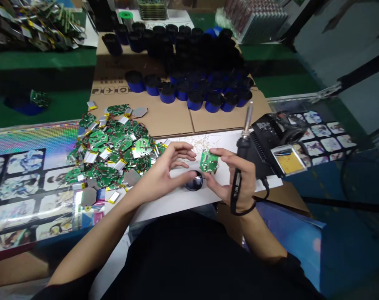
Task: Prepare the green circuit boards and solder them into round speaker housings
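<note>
My right hand [242,179] pinches a small green circuit board [209,161] between thumb and fingers. The same hand also holds a black-handled soldering iron [243,146], its metal tip pointing up and away from me. Its cord loops by my wrist. To the left of the board, my left hand [167,171] is open, with fingers spread and nothing in them. Its thumb reaches over a round dark housing [194,182] on the white sheet [173,200]; whether it touches cannot be made out.
A heap of circuit boards with wired battery cells [114,146] lies left. Blue-black round housings [195,100] stand in rows on cardboard [164,118]. To the right are a black soldering station [261,154] and a tray with a yellow sponge [288,160].
</note>
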`<state>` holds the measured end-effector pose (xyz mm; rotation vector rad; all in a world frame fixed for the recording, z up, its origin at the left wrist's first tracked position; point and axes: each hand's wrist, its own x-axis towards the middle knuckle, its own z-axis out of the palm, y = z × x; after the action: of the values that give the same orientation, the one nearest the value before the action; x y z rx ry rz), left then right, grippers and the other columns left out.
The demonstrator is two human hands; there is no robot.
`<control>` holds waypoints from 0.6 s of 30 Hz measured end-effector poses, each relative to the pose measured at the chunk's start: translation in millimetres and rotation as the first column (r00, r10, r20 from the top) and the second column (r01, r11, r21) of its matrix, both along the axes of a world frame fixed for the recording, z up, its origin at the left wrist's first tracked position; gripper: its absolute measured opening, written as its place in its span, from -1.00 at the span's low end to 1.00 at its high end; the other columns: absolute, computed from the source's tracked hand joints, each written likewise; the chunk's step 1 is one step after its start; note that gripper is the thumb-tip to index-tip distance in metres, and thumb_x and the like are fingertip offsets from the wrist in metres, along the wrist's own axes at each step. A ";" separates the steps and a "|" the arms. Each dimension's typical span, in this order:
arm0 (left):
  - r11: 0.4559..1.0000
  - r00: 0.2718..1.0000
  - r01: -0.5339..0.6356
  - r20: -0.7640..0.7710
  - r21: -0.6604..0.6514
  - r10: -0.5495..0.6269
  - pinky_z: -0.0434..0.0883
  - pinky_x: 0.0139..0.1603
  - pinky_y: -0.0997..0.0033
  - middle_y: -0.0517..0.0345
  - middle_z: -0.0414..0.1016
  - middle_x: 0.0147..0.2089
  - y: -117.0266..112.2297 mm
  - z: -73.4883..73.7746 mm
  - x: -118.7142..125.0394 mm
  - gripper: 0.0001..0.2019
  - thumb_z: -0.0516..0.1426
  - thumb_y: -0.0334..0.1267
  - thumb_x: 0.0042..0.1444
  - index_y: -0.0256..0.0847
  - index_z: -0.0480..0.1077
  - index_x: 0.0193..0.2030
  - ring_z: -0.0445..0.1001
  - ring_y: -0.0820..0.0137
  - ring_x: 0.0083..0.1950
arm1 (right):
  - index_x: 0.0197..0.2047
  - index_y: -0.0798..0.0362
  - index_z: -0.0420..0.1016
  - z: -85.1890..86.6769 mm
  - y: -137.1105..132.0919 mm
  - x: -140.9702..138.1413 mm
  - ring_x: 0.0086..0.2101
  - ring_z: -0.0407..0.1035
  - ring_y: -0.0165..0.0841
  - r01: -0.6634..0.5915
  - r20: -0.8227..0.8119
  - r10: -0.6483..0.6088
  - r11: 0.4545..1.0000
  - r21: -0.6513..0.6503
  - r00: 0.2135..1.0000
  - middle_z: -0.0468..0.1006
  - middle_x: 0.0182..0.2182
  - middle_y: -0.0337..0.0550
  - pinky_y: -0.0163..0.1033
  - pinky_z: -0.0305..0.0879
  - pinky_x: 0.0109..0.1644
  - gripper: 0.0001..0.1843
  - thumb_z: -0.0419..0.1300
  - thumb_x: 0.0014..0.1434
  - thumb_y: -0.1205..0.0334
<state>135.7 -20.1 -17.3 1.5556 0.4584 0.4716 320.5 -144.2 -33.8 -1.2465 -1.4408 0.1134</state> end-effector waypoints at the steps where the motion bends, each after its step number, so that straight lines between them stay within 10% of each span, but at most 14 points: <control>1: 0.993 0.996 0.077 -0.052 0.093 -0.073 0.47 0.34 0.08 -0.07 0.43 0.31 -2.1 -1.3 -4.0 -0.38 0.37 -0.21 0.19 -0.02 0.25 0.33 0.44 0.13 0.37 | 0.23 -0.12 0.32 -0.6 -3.5 2.4 0.08 0.59 -0.09 0.028 -0.011 -0.028 1.000 -0.001 1.000 0.61 0.09 -0.01 0.18 0.62 0.17 -0.35 0.45 0.16 0.40; 5: 0.902 0.937 0.306 -0.265 0.304 -0.228 0.40 0.39 -0.01 -0.03 0.38 0.42 -11.3 -11.0 -7.7 -0.30 0.33 -0.27 0.22 0.06 0.19 0.44 0.43 0.08 0.38 | 0.21 -0.10 0.36 -8.4 -17.0 7.3 0.01 0.61 -0.07 0.123 -0.051 -0.123 0.992 0.011 0.991 0.61 0.04 -0.01 0.21 0.62 0.12 -0.37 0.45 0.14 0.38; 11: 0.827 0.948 0.017 -0.271 0.562 0.165 0.43 0.27 -0.05 -0.08 0.43 0.17 -10.8 -24.7 4.9 -0.48 0.37 -0.02 0.19 -0.07 0.36 0.21 0.43 0.01 0.27 | 0.26 -0.11 0.36 -23.4 -30.7 8.5 0.06 0.57 -0.08 0.161 -0.080 -0.163 0.986 -0.029 0.983 0.59 0.07 -0.03 0.22 0.58 0.17 -0.30 0.43 0.12 0.46; 18: 0.856 0.965 -0.134 -0.131 0.499 0.228 0.50 -0.01 0.25 -0.03 0.49 0.00 0.0 -19.6 -2.3 -0.87 0.17 -0.23 0.39 -0.17 0.53 -0.14 0.52 0.30 -0.03 | 0.28 -0.08 0.35 -34.4 -34.0 0.2 0.11 0.56 -0.09 0.083 -0.056 -0.092 0.986 -0.141 0.994 0.60 0.10 0.04 0.16 0.58 0.19 -0.30 0.42 0.15 0.47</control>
<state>133.4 -20.1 -37.0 2.0690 0.6722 0.6243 320.8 -178.2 -68.1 -1.4059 -1.3409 0.1943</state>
